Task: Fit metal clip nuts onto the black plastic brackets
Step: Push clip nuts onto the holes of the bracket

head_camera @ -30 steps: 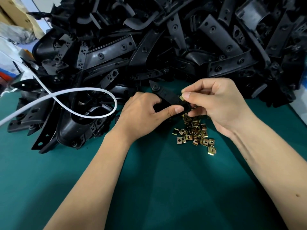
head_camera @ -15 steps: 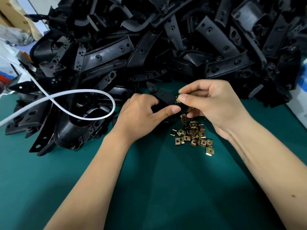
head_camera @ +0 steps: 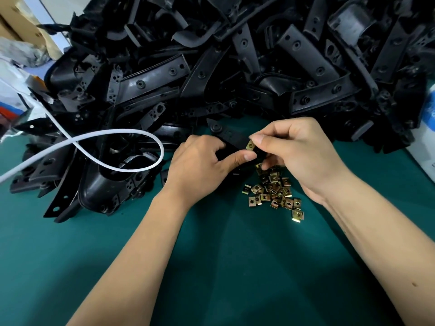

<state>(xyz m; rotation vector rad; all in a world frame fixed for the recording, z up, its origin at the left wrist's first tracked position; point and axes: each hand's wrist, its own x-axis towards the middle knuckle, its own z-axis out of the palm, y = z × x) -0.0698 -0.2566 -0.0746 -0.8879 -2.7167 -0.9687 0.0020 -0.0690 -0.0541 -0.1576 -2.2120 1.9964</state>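
Hands meet just above the little heap of gold clip nuts on the green surface. The left hand curls around one black bracket, thumb pressed along its side, likely to keep it steady. The right hand pinches one clip nut between thumb and finger and holds it at the bracket's edge, ready to slide on. How far it has gone on is hard to see. The heap sits close under both hands, so the next nut is an easy grab. Behind the heap rises a big pile of brackets. A white cord loops to its left.
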